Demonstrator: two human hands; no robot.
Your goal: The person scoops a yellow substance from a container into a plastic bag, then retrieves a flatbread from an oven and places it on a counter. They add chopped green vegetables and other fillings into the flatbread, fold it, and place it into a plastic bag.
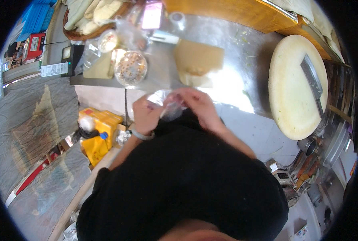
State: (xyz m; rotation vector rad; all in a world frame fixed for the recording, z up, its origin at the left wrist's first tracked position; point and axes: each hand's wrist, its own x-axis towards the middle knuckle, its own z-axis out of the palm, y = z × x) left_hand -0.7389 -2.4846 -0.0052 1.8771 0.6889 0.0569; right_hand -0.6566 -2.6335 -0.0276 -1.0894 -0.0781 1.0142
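Just in front of the steel counter's near edge, both my hands are closed on a crumpled clear plastic bag (172,112). My left hand (145,115) pinches its left side, and a pale band circles that wrist. The fingers of my right hand (202,107) are gathered at its upper right; motion smears them a little. What the bag contains, if anything, I cannot make out. Beyond my hands a brown paper packet (198,56) lies on the counter. To its left stands a round tub (130,68) with speckled contents.
The steel counter (239,50) holds a smaller round tub (107,41), a lit phone (152,15) and a tape roll (177,19). At right, a cleaver (312,76) lies on a thick round chopping board (289,92). Yellow bags (100,136) stand low on the left.
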